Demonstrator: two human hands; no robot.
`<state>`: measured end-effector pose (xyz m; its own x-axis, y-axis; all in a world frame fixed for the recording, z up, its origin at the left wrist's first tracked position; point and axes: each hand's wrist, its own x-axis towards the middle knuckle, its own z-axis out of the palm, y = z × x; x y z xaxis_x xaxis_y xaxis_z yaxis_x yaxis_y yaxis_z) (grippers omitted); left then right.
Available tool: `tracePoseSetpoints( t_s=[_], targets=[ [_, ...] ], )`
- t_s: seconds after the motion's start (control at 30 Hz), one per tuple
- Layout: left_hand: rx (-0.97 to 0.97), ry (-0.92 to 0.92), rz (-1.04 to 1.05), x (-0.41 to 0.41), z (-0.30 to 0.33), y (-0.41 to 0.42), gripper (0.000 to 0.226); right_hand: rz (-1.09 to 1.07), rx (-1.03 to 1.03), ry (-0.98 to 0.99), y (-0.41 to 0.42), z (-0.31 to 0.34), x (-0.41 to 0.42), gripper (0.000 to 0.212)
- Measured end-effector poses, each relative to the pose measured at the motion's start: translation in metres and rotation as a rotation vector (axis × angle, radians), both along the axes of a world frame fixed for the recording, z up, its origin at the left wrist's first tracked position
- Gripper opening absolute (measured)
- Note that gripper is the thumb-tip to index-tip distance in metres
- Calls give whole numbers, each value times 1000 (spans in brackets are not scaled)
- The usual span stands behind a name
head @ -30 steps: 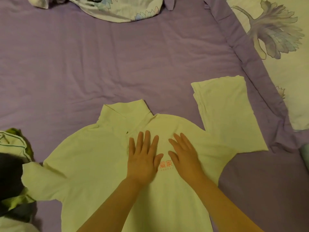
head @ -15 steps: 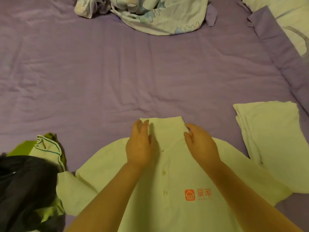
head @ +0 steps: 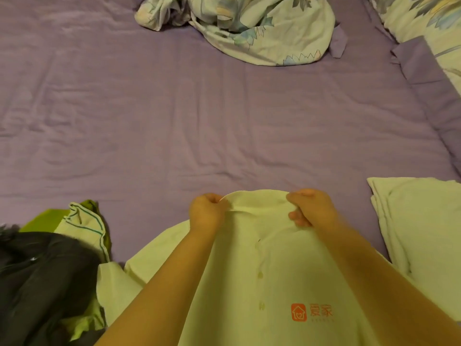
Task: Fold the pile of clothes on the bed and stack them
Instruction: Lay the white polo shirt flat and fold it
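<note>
Both hands, left (head: 207, 212) and right (head: 310, 208), fingers curled, pinching the shirt (head: 274, 283) collar at lower centre. Folded cloth (head: 419, 233), seemingly a shirt, lower right on the bed (head: 174, 121).

The place was a bedroom in a home. A bed (head: 174, 116) covered in a wrinkled purple sheet filled nearly the whole view. A crumpled floral duvet (head: 262, 28) with pale blue and purple flowers lay bunched at the far edge, and a matching floral pillow (head: 424, 18) with a purple border sat at the far right. Everyday clothes (head: 45, 275) lay heaped on the near left of the bed.
</note>
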<state>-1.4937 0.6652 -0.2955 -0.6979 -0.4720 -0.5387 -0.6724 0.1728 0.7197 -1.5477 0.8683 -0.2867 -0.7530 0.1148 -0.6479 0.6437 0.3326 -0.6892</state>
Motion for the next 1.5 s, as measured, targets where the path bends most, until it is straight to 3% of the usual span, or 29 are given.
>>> tracePoseSetpoints(
  t_s=[0.07, 0.27, 0.5, 0.57, 0.6, 0.67, 0.7, 0.73, 0.83, 0.9, 0.93, 1.03, 1.1, 1.23, 1.37, 1.43, 1.5],
  targets=[
    [181, 56, 106, 18, 5, -5, 12, -71, -118, -70, 7, 9, 8, 4],
    [772, 65, 317, 56, 20, -14, 10, -35, -163, -80, 30, 13, 48, 25],
    [1033, 147, 478, 67, 17, -3, 17, -235, -442, -62, 34, -2, 68, 33],
    [921, 144, 364, 67, 15, -4, 19, -256, -396, -14, 31, -3, 65, 27],
    [811, 130, 287, 67, 14, -5, 19, -158, -245, 41, 30, -1, 62, 24],
    [633, 125, 205, 66, 11, -7, 18, 291, 256, 189, 27, 1, 55, 19],
    [598, 138, 200, 64, 9, -8, 17, 486, 439, 277, 22, 2, 51, 21],
    [588, 154, 204, 63, 9, -8, 15, 601, 491, 344, 12, 6, 49, 24],
    [605, 182, 194, 53, 8, -3, 12, 775, 324, 406, -28, 10, 41, 30],
    [597, 210, 177, 47, 6, 2, 16, 814, 215, 413, -51, 8, 35, 13],
    [558, 220, 159, 44, 5, 3, 18, 762, 109, 373, -58, 9, 30, 7],
    [424, 205, 112, 43, 0, 1, 20, 563, -172, 223, -60, 8, 11, 14],
    [467, 206, 106, 44, -2, -1, 13, 521, -251, 141, -55, 5, 2, 12],
    [623, 197, 76, 43, -2, -8, 10, 512, -323, 28, -51, -5, -12, 11],
    [597, 119, 118, 46, -5, -13, 21, 506, -321, -54, -53, -18, -21, 22],
    [628, 93, 173, 47, -5, -9, 19, 532, -235, -13, -58, -25, -23, 26],
    [532, 95, 189, 48, -6, -6, 13, 595, -108, 100, -66, -28, -22, 21]
  ],
)
